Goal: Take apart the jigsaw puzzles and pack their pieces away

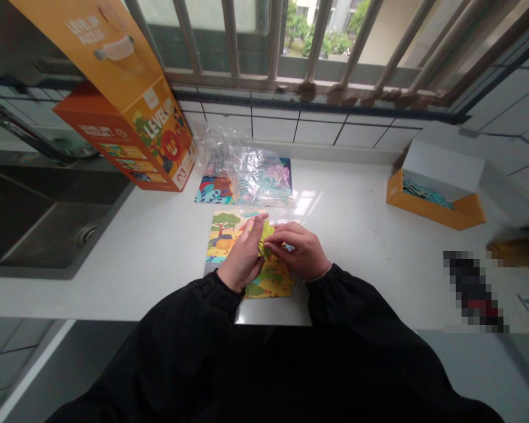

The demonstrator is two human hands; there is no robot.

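Observation:
In front of me a colourful animal jigsaw puzzle [271, 282] lies on the white counter, with a tree, a spotted cat and a green reptile on it. Above it my left hand [241, 261] is closed around a few yellow puzzle pieces [268, 230], thumb on top. My right hand [305, 251] meets it from the right, its thumb and fingertips pinched at the edge of those same pieces. Both hands cover the middle of the puzzle. How many pieces are held I cannot tell.
Behind the puzzle, crumpled clear plastic [260, 167] lies over another colourful picture sheet [214, 191]. An orange puzzle box [158, 141] stands open at left, beside a dark sink [70, 249]. At right sits a small open box [436, 208] with bluish pieces inside.

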